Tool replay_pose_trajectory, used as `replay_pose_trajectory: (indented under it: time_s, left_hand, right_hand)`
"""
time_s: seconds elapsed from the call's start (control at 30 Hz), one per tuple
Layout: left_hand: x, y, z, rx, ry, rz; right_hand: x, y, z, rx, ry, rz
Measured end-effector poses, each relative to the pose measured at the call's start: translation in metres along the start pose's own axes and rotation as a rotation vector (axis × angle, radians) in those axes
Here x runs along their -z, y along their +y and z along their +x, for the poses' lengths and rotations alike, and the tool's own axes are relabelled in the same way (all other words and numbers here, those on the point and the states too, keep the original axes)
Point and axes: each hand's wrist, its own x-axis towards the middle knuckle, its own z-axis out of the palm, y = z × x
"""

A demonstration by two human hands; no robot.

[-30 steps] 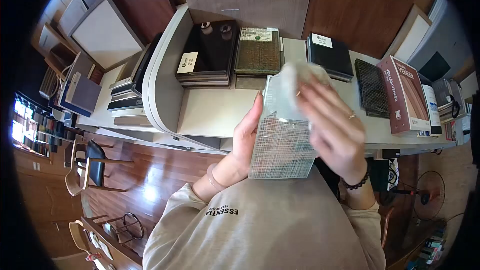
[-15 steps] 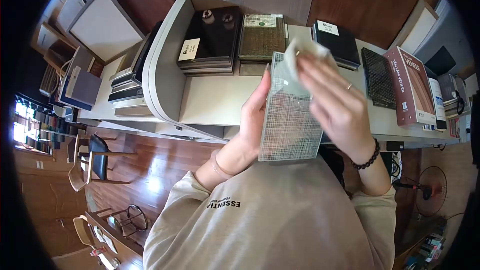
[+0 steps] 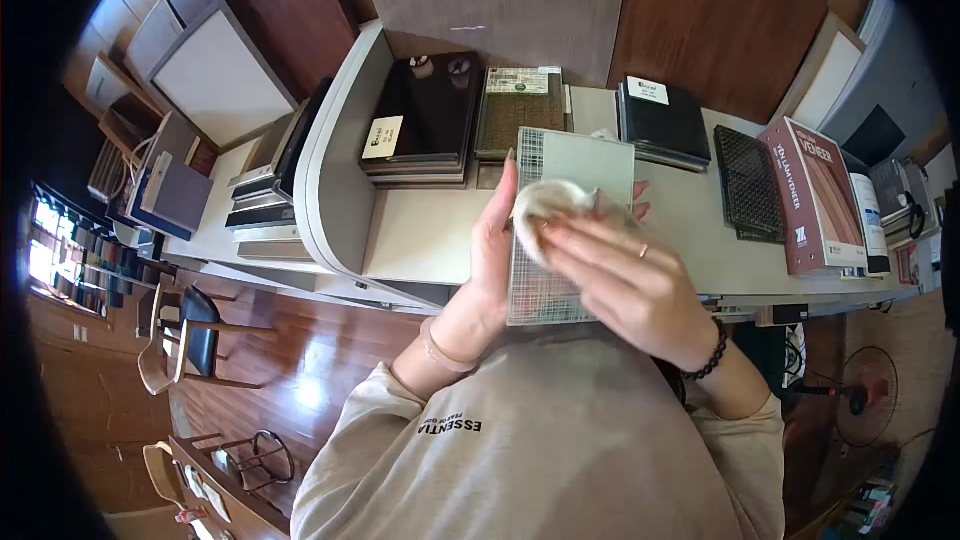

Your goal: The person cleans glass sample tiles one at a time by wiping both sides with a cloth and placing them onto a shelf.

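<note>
A glass sample panel (image 3: 540,290) with a fine woven pattern and a pale label on its upper part is held upright before my chest. My left hand (image 3: 490,240) grips it from behind, thumb along the left edge and fingertips showing past the right edge. My right hand (image 3: 630,285) is closed on a white cloth (image 3: 545,202) and presses it against the middle of the panel's face. Part of the label and pattern is hidden by the cloth and my right hand.
On the shelf behind are stacked black sample panels (image 3: 425,120), a brown textured panel (image 3: 520,120), a black sample stack (image 3: 665,130), dark mesh panels (image 3: 750,180) and a veneer binder (image 3: 820,200). A curved grey divider (image 3: 325,150) stands at the left.
My right hand and the cloth have moved down and left, from the panel's upper right to its middle. The panel's upper label is now more visible.
</note>
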Motion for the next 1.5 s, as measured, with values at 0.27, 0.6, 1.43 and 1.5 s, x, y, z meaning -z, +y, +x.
replay_pose_trajectory:
  time_s: [0.27, 0.6, 1.43, 1.5]
  left_hand:
    - [-0.020, 0.012, 0.002, 0.220, -0.385, -0.614]
    - [-0.013, 0.023, -0.013, 0.072, -0.524, -0.691]
    - [-0.006, 0.066, -0.053, -0.102, -0.194, -0.319]
    - [-0.012, 0.060, -0.048, -0.115, -0.131, -0.307]
  right_hand:
    - [0.026, 0.070, -0.039, -0.540, 0.331, -0.159]
    - [-0.046, 0.030, -0.039, -0.505, -0.048, 0.017]
    - [-0.047, -0.055, 0.027, -0.052, -0.020, 0.246]
    - [-0.051, -0.058, 0.034, -0.131, 0.044, 0.299]
